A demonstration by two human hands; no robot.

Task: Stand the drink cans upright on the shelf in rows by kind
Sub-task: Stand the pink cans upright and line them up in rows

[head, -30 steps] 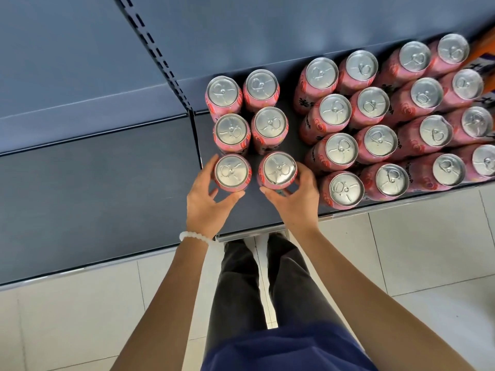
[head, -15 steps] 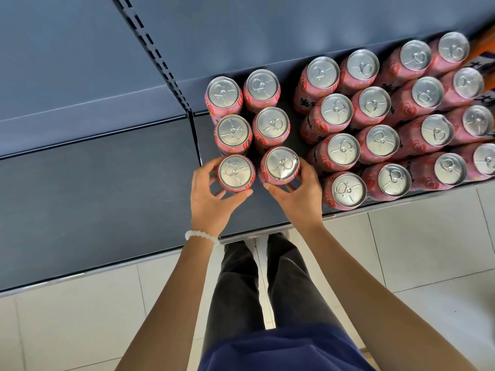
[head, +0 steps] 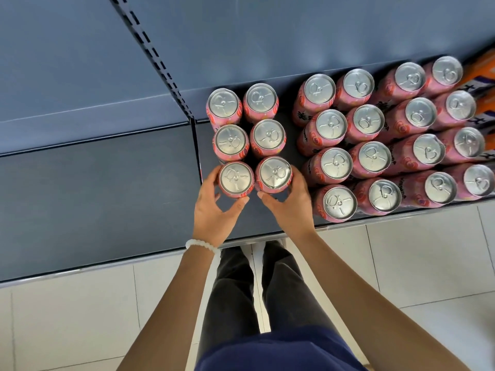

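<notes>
Pink drink cans with silver tops stand upright on a dark grey shelf (head: 249, 223). A small block of two columns stands at the left; its front pair is the left can (head: 236, 179) and the right can (head: 275, 173). My left hand (head: 214, 210) curls round the left can from the front. My right hand (head: 290, 207) curls round the right can, which tilts slightly. The cans behind them (head: 250, 121) stand close together.
A large block of several pink cans (head: 396, 137) fills the shelf to the right, with a narrow gap between the blocks. An orange package (head: 482, 68) shows at the far right. A slotted upright (head: 160, 65) divides the shelf from a bare bay (head: 93, 188). White tiled floor lies below.
Both hands have slid the two front cans back toward the row behind them, closing the gap. The grip of each hand stays the same.
</notes>
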